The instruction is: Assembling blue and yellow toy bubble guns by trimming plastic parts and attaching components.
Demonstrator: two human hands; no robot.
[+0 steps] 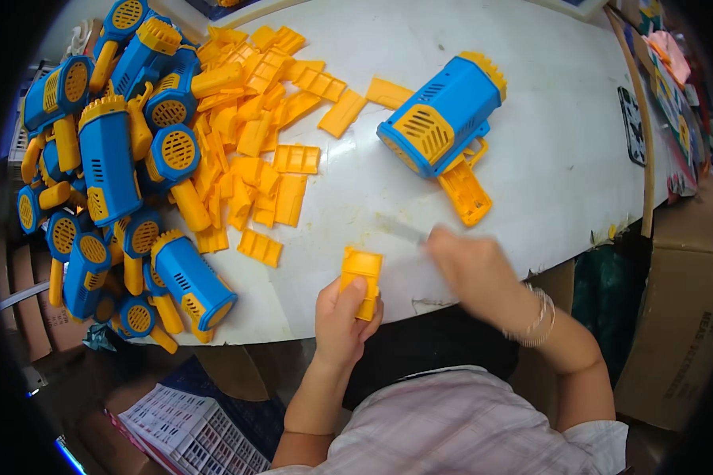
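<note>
My left hand (346,320) grips a small yellow plastic cover (364,273), thumb on its face, near the table's front edge. To its right, my right hand (474,273) is closed round a thin, grey knife-like blade (402,228), which is smeared by motion and points left over the tabletop. The blade and the cover are apart. Beyond my right hand lies a blue and yellow toy bubble gun (444,115) on its side, its yellow handle (465,191) pointing toward me with a hollow side showing.
Loose yellow covers (296,159) lie heaped left of centre on the white table (547,119). A tall pile of blue and yellow toy guns (107,162) fills the left end. A dark phone-like object (631,127) lies at the right edge. Cardboard (673,317) stands lower right.
</note>
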